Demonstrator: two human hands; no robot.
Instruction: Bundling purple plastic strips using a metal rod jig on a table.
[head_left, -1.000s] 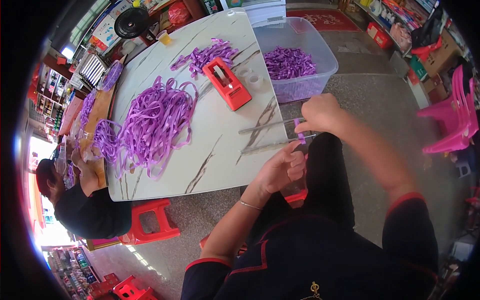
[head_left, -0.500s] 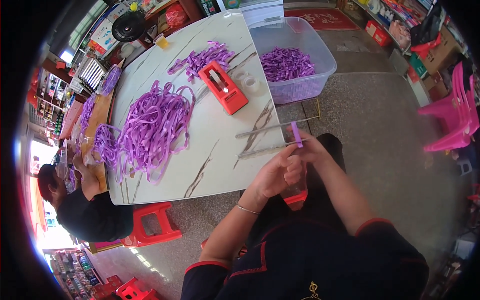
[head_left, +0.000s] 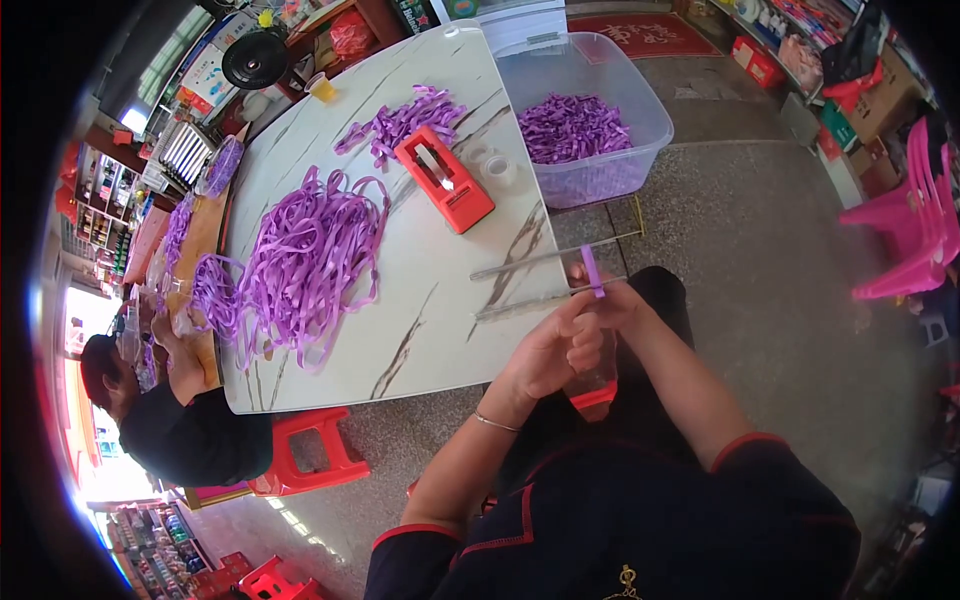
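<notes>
Purple ribbon (head_left: 591,268) is spanning two rods (head_left: 525,263), just beyond the loosely clenching left hand (head_left: 560,345); the right hand (head_left: 619,303) is sitting behind, its grip unclear.

A hand could slide over the bare table (head_left: 425,275) near the middle, between the big purple ribbon pile (head_left: 310,255) on the left and the two thin rods (head_left: 510,266). Just above, the red tape holder (head_left: 461,202) blocks the way, and so does the clear tub (head_left: 595,182) at the top. On the right, the floor (head_left: 760,240) leaves room up to the pink chairs (head_left: 918,225)
</notes>
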